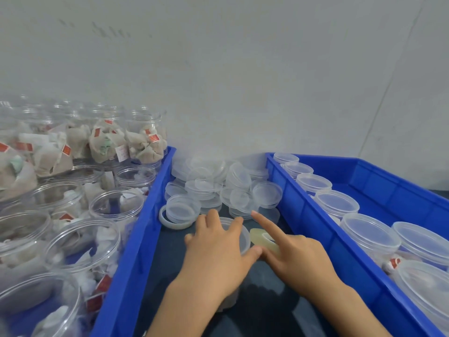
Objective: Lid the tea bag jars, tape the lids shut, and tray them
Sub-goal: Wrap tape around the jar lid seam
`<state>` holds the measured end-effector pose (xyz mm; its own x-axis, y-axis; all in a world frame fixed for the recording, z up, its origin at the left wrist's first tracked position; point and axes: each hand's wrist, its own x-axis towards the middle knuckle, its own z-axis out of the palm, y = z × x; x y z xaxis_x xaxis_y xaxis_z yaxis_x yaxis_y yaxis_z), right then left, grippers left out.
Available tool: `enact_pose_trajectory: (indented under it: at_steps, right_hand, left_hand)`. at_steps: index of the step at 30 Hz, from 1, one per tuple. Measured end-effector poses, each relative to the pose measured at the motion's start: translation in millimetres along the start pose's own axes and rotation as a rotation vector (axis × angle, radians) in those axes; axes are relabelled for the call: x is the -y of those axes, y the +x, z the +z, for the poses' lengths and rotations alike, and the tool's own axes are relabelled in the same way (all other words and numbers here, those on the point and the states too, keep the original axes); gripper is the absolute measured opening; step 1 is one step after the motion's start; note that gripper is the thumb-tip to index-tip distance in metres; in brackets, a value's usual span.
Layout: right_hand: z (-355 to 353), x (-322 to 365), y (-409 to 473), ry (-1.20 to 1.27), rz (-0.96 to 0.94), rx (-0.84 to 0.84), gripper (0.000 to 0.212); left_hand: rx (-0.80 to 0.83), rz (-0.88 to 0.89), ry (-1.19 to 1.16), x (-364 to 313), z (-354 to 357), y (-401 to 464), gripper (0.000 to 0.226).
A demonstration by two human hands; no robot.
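A clear tea bag jar (228, 301) stands on the dark surface between two blue trays. My left hand (213, 254) lies flat over its translucent lid (244, 240), fingers curled around the rim. My right hand (301, 259) holds a yellowish tape roll (260, 235) against the lid's right side, index finger stretched forward. The left tray (136, 239) holds several open jars of tea bags (82, 244), with more jars stacked at the back. The right tray (315, 215) holds several lidded jars (369, 233).
A heap of loose translucent lids (218, 186) lies on the dark surface just beyond my hands. A second tape roll (167, 222) sits by the left tray's wall with a lid resting on it. A grey wall stands close behind.
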<state>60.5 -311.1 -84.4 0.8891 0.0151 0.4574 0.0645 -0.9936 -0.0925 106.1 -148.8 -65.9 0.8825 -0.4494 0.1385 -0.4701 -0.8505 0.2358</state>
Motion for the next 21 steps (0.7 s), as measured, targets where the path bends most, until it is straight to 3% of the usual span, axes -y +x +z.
enact_pose_trajectory:
  at_steps: [4,8,12,14,16,21]
  right_hand:
    - [-4.6,0.6,-5.2,0.118,-0.036,-0.078,0.063]
    - [-1.7,7.7,-2.6,0.042,-0.063,-0.236,0.050]
    - [6.0,14.1,7.3,0.007,-0.010,-0.263,0.029]
    - [7.4,19.1,18.0,-0.033,0.013,-0.162,0.026]
    - [12.7,17.1,27.5,-0.013,0.026,-0.063,0.035]
    - [16.7,16.7,48.3,-0.013,0.055,0.009,0.036]
  left_hand:
    - [0.047,0.001,0.098,-1.8,-0.5,1.0,0.076]
    - [-0.107,0.050,0.163,-6.5,-0.4,-0.3,0.068]
    - [-0.212,-0.166,0.184,-15.8,1.7,-6.8,0.062]
    - [-0.224,-0.281,0.186,-20.3,1.9,-7.0,0.060]
    - [-0.204,-0.340,0.183,-23.1,1.6,-4.0,0.059]
    - [-0.153,-0.417,0.174,-24.8,3.1,1.5,0.053]
